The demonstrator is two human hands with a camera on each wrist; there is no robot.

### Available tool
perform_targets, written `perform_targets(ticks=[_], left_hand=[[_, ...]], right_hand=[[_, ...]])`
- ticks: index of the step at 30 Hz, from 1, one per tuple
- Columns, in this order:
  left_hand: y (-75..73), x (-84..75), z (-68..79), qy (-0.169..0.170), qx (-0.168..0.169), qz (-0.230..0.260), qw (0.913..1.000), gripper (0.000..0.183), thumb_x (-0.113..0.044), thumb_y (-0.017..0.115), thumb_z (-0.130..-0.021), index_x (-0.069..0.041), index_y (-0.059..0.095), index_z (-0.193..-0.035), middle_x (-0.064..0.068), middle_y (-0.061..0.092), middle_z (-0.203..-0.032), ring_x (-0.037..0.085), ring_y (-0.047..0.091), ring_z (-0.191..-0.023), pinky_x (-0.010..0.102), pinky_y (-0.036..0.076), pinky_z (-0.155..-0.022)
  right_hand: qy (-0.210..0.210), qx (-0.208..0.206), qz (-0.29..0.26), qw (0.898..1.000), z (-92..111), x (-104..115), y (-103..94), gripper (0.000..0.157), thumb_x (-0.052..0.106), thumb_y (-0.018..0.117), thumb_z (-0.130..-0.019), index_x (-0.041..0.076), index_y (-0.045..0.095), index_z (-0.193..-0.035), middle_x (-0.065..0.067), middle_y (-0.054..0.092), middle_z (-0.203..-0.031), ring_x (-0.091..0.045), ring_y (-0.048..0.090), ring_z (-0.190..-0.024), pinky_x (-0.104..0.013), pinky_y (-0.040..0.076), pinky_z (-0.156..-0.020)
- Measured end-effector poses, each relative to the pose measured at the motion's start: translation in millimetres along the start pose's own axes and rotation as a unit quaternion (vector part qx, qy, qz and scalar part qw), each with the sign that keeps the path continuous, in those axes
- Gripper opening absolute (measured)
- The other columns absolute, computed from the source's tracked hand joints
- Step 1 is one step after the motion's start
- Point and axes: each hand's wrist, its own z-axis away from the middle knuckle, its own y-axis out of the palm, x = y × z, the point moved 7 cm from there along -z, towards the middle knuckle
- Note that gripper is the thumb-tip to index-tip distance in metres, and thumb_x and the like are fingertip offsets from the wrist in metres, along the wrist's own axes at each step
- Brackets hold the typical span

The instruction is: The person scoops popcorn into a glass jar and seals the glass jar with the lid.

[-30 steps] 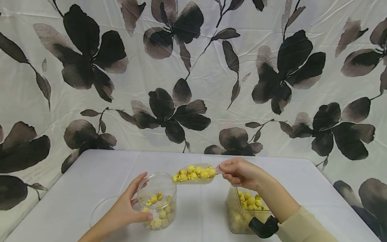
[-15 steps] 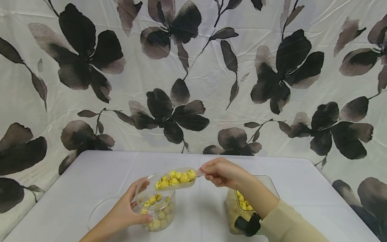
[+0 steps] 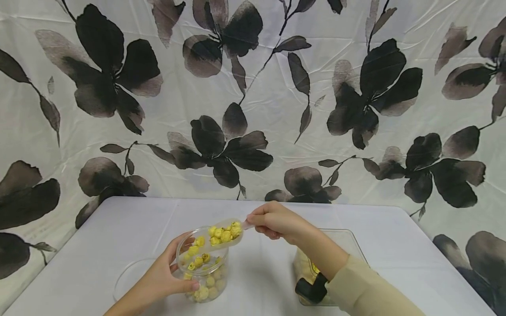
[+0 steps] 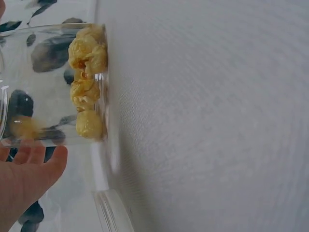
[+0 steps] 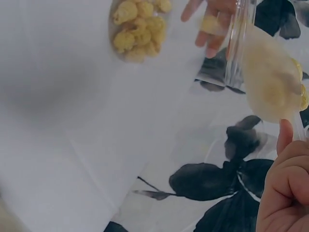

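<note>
White table [image 3: 261, 276], floral backdrop [image 3: 292, 109], left hand [image 3: 164, 276] gripping jar [image 3: 206, 274], right hand [image 3: 278, 222] pinching scoop [image 5: 270, 82]

Free tablecloth [image 3: 261, 276] separates jar [image 3: 202, 274] and tub [image 3: 301, 268]; scoop [image 5: 270, 77] (loaded) obstructs one, forearm [image 3: 326, 254] the other

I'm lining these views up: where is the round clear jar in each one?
Head: the jar is low, left of centre.
Left wrist: the jar is at upper left, cut off by the left edge.
Right wrist: the jar is at the top middle, cut off by the top edge.
Shared landmark: the left hand, at the jar in every view.
</note>
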Motion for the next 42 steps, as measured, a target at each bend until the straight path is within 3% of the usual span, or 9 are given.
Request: perform_targets(ticks=[6, 13, 20, 28, 33, 42], left_hand=[[-0.2, 0.2, 0.9, -0.001, -0.006, -0.007, 1.0, 0.098, -0.018, 0.085, -0.065, -0.017, 0.026, -0.143, 0.015, 0.033, -0.144, 0.035, 0.027, -0.133, 0.058, 0.031, -0.1], [0.2, 0.6, 1.8, -0.01, -0.004, -0.004, 0.9999, 0.098, -0.018, 0.085, -0.065, -0.019, 0.025, -0.143, 0.014, 0.032, -0.145, 0.038, 0.02, -0.136, 0.059, 0.029, -0.1], [0.3, 0.5, 1.9, 0.014, -0.007, -0.007, 0.9999, 0.098, -0.016, 0.085, -0.065, -0.018, 0.027, -0.143, 0.015, 0.034, -0.143, 0.038, 0.024, -0.134, 0.06, 0.031, -0.098], [0.4, -0.7, 2.5, 0.024, -0.007, -0.006, 0.9997, 0.096, -0.016, 0.085, -0.065, -0.016, 0.028, -0.142, 0.016, 0.034, -0.143, 0.039, 0.024, -0.134, 0.063, 0.029, -0.098], [0.9, 0.0, 2.5, 0.02, -0.003, -0.002, 0.9998, 0.096, -0.015, 0.084, -0.067, -0.017, 0.026, -0.143, 0.015, 0.032, -0.145, 0.039, 0.023, -0.134, 0.063, 0.028, -0.098], [1.0, -1.2, 1.6, 0.014, -0.001, -0.006, 0.9999, 0.097, -0.016, 0.084, -0.067, -0.018, 0.024, -0.144, 0.015, 0.032, -0.145, 0.04, 0.021, -0.135, 0.065, 0.027, -0.097]], right_hand=[[-0.009, -0.003, 0.042, 0.999, -2, 9, 5.1, 0.019, 0.01, 0.055, -0.093, -0.003, 0.068, -0.096, 0.0, 0.042, -0.056, -0.008, 0.029, -0.043, -0.019, 0.023, -0.042], [-0.021, -0.006, 0.064, 0.998, -4, 15, 9.5, 0.018, 0.011, 0.057, -0.092, -0.002, 0.069, -0.093, -0.001, 0.042, -0.055, -0.009, 0.028, -0.043, -0.019, 0.022, -0.041], [-0.033, -0.008, 0.072, 0.997, -2, 19, 11.0, 0.018, 0.011, 0.056, -0.093, -0.002, 0.07, -0.092, 0.0, 0.04, -0.055, -0.009, 0.024, -0.043, -0.02, 0.019, -0.041], [-0.055, -0.017, 0.101, 0.993, 3, 22, 4.6, 0.018, 0.012, 0.056, -0.093, 0.001, 0.07, -0.093, 0.0, 0.04, -0.056, -0.011, 0.03, -0.048, -0.022, 0.021, -0.043], [-0.049, -0.017, 0.072, 0.996, 7, 19, -5.6, 0.018, 0.012, 0.055, -0.094, 0.0, 0.068, -0.096, 0.0, 0.041, -0.057, -0.01, 0.025, -0.044, -0.021, 0.02, -0.042], [-0.071, -0.008, 0.007, 0.997, 26, 16, -33.4, 0.022, 0.013, 0.052, -0.094, -0.007, 0.063, -0.096, 0.0, 0.04, -0.057, -0.008, 0.029, -0.043, -0.021, 0.023, -0.043]])
